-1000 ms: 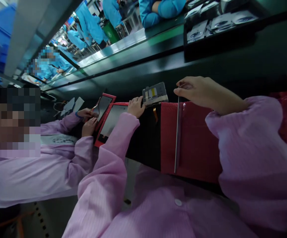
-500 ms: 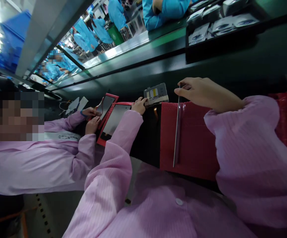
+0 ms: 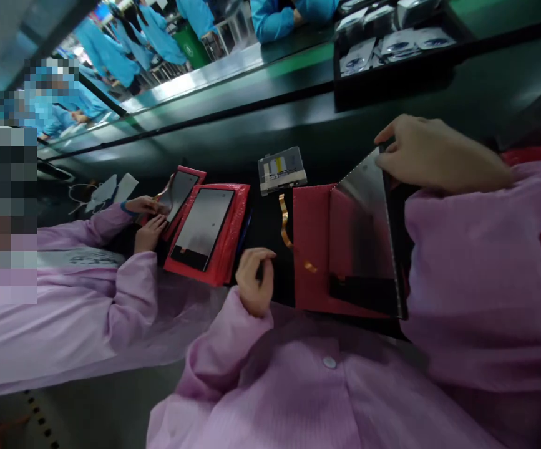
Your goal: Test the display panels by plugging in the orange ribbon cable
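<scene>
My right hand [image 3: 420, 149] pinches the upper corner of a thin flat screen panel [image 3: 361, 218], grey with a dark strip along its lower end. The panel stands tilted over a red padded sheet [image 3: 310, 218], its lower end near the sheet. My left hand [image 3: 255, 280] hovers left of the sheet with fingers curled together; whatever they hold, if anything, is hidden. Between the hands lies an orange ribbon cable [image 3: 284, 221] on the black surface. A small orange strip [image 3: 310, 267] shows on the red sheet.
A small clear-lidded box [image 3: 282, 171] sits beyond the ribbon. To the left, another panel [image 3: 202, 227] lies on red padding, beside a co-worker's hands [image 3: 151, 221] at a further panel. A black tray [image 3: 392, 56] with packets stands on the raised ledge.
My right hand has swung the panel from edge-on to a tilted face view, moving right. My left hand has left the box and come back towards my body. The view has shifted.
</scene>
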`<state>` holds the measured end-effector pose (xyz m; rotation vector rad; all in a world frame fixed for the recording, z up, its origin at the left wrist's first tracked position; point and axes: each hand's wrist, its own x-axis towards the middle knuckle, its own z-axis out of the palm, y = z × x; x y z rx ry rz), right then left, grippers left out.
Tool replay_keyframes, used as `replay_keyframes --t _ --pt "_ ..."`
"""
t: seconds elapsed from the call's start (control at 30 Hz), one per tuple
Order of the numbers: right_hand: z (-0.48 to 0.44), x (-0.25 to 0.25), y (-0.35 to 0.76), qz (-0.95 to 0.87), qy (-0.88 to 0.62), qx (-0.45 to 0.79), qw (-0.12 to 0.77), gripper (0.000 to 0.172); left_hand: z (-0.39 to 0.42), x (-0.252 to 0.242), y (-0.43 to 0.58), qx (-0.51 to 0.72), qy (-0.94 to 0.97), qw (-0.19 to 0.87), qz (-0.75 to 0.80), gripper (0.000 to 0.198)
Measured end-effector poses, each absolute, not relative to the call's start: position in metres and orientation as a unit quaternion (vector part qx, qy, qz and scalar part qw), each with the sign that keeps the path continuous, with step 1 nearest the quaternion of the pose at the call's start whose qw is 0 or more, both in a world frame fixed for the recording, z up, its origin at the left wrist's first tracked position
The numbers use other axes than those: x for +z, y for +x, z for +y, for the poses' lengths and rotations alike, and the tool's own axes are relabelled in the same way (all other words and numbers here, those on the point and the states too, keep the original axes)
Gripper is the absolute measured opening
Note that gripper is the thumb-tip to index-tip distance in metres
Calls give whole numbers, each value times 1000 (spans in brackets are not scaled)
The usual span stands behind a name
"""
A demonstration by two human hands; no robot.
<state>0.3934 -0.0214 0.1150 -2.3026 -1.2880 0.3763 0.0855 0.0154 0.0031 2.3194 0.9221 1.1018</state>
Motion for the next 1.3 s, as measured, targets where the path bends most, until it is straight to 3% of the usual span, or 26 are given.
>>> replay_keyframes --t 0.03,0.17,0.27,0.47,0.63,0.8,0.97,1.13,1.3 --pt "-25 114 398 -456 -844 157 234 34 4 -6 82 345 859 215 313 21" --pt "-40 113 409 -402 -831 255 288 35 -7 -31 88 102 947 184 243 60" --pt "-50 113 407 -390 -811 280 334 35 2 -33 96 42 960 164 221 63" --pt "-52 64 404 -354 -764 368 395 32 12 -33 98 48 966 163 194 56" --pt "-46 23 408 -341 -810 305 367 22 11 -37 99 64 978 98 174 71" --pt "-80 31 366 -373 -851 135 345 14 11 -40 101 80 980 71 168 70" --pt "-126 23 281 -470 -807 118 337 9 11 -38 99 85 978 84 172 70" --pt "-139 -2 237 -534 -782 172 273 11 11 -38 99 86 976 95 173 71" --pt "-130 -9 228 -569 -792 108 194 16 11 -37 98 85 976 103 173 72"
